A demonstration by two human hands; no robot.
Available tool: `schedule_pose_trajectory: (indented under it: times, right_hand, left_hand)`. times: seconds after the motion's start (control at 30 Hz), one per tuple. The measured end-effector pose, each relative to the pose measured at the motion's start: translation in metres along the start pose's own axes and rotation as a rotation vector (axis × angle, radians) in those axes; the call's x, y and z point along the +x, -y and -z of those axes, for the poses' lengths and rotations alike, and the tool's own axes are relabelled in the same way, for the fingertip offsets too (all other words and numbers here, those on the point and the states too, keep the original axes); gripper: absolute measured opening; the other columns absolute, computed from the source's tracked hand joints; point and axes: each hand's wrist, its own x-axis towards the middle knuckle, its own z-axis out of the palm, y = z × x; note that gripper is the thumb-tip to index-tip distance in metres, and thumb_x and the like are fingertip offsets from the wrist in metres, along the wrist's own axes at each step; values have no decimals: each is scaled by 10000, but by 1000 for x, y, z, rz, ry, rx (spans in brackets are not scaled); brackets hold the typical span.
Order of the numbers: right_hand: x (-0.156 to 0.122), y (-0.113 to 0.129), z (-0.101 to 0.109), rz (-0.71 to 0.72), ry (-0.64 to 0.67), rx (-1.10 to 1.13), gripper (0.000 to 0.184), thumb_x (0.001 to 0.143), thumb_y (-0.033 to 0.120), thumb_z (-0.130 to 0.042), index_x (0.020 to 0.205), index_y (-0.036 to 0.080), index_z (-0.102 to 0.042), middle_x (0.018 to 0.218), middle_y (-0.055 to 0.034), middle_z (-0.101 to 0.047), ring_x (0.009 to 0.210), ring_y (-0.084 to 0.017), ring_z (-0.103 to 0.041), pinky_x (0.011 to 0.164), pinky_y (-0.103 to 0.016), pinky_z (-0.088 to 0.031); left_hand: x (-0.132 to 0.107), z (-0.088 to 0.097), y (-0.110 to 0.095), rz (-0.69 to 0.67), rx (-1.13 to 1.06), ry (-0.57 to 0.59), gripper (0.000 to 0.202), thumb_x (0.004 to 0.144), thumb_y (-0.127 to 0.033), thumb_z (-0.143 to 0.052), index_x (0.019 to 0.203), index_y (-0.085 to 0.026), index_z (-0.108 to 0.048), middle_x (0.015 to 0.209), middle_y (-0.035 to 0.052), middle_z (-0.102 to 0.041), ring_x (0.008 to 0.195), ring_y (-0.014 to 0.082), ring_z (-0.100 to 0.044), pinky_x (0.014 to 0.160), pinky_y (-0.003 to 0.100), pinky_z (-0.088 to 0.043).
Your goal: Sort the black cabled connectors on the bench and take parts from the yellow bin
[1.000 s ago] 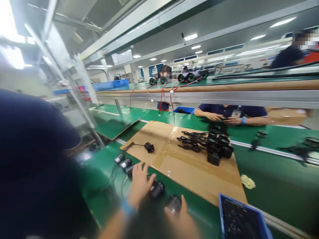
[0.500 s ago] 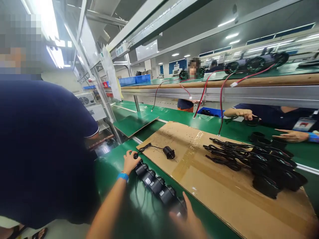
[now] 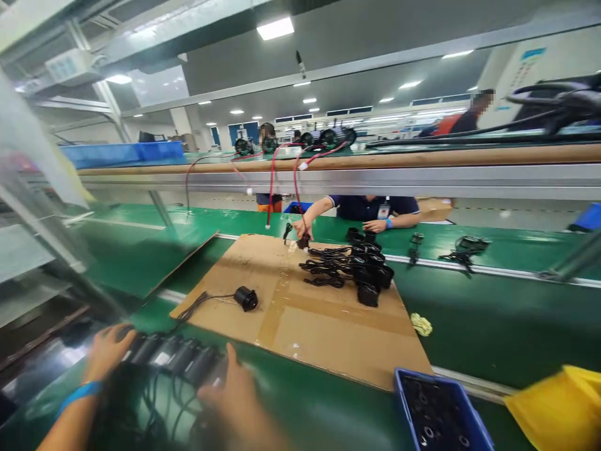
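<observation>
Head view: even pressure from both ends

A row of black cylindrical parts (image 3: 184, 358) sits side by side on the green counter (image 3: 310, 401), between the person's two hands. The left grip (image 3: 107, 354) bends its fingers over the row's left end; the right grip (image 3: 237, 398) is at the opposite end, thumb side raised. Motion blur covers both, so whether either one is clasped or merely resting against a part cannot be told.

The step looks like handling the row as one unit. Done well, that probably calls for matched inward pressure from each end, level and in line, since a harder push on one side could make a middle part pop out. The thin cables (image 3: 149, 401) loop on the person's near side of the row; they are best left free of fingers and not pinched under a part.

Relative to the grips, the row fills the space between them, slanting slightly nearer to the person at its right end. Just beyond its far side lies the cardboard sheet (image 3: 323, 332), bearing a lone black part (image 3: 246, 299), apart from both grips.
</observation>
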Motion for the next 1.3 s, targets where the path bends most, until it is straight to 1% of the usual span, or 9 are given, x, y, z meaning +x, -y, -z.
schedule_pose_trajectory:
  times: [0.07, 0.17, 0.23, 0.3, 0.4, 0.5, 0.7, 0.93, 1.3]
  right_hand:
    - [-9, 11, 10, 2, -13, -39, 1070, 648, 395, -852, 1555, 192, -321, 1096, -176, -767, 1017, -352, -726, 820, -436, -556]
    - [-31, 13, 59, 34, -90, -134, 906, 606, 420, -877, 1423, 214, -544, 997, -142, -790, 935, -352, -735, 799, -436, -551]
    - [-45, 2, 121, 64, -173, -205, 519, 683, 443, -824, 1158, 258, -729, 962, -86, -794, 913, -297, -731, 815, -384, -537]
    - [-49, -21, 201, 55, -301, -271, 286, 918, 419, -573, 1111, 281, -733, 980, -30, -784, 877, -197, -720, 820, -327, -518]
    - [-33, -70, 324, -116, -571, -417, 342, 1003, 355, -457, 1273, 216, -612, 1119, -66, -727, 1063, -209, -668, 985, -456, -492]
    - [-5, -126, 409, -250, -651, -563, 394, 968, 342, -561, 1327, 179, -554, 1216, -95, -664, 1129, -237, -633, 1020, -510, -494]
    - [50, -210, 466, 18, -521, -761, 601, 828, 346, -742, 1377, 241, -523, 1420, -82, -510, 1363, -312, -434, 1101, -553, -414]
    - [103, -241, 466, 192, -415, -817, 573, 814, 556, -716, 1234, 184, -601, 1307, -101, -563, 1258, -270, -505, 1030, -460, -464]
    - [106, -235, 446, 124, -407, -826, 664, 822, 673, -646, 1255, 172, -592, 1116, -84, -717, 1065, -236, -670, 962, -471, -524]
  left_hand:
    - [-4, 12, -12, 16, -13, -31, 427, 742, -629, -403, 996, -326, -565, 1231, 17, -674, 1341, 379, -518, 1058, 558, -425]
    - [-30, 31, -67, -44, -30, -339, 483, 817, -636, -398, 1220, -374, -446, 1566, -3, -402, 1458, 435, -337, 1121, 654, -306]
    - [-62, 39, -128, -382, -117, -398, 404, 896, -531, -394, 1270, -381, -428, 1485, 2, -469, 1433, 360, -384, 1164, 598, -304]
    - [-102, 33, -201, -678, -328, -209, 371, 843, -481, -478, 1140, -273, -559, 1215, 111, -612, 1270, 400, -507, 1120, 606, -356]
    - [-169, -4, -318, -910, -421, 286, 217, 828, -378, -554, 959, -260, -681, 1054, 104, -704, 1068, 325, -638, 993, 475, -486]
    - [-236, -66, -423, -991, -498, 540, 470, 805, -327, -630, 1272, -270, -626, 1264, 99, -672, 1165, 295, -622, 1042, 405, -473]
    - [-322, -175, -562, -632, -549, 626, 817, 657, -415, -800, 1323, -31, -522, 1322, 311, -547, 1312, 450, -456, 1114, 525, -350]
    - [-320, -237, -586, -422, -585, 650, 809, 634, -371, -822, 1337, -104, -524, 1450, 271, -453, 1405, 386, -372, 1179, 439, -291]
    - [-297, -227, -571, -590, -716, 701, 789, 445, -353, -935, 1172, -154, -702, 1363, 162, -565, 1346, 399, -446, 1170, 472, -364]
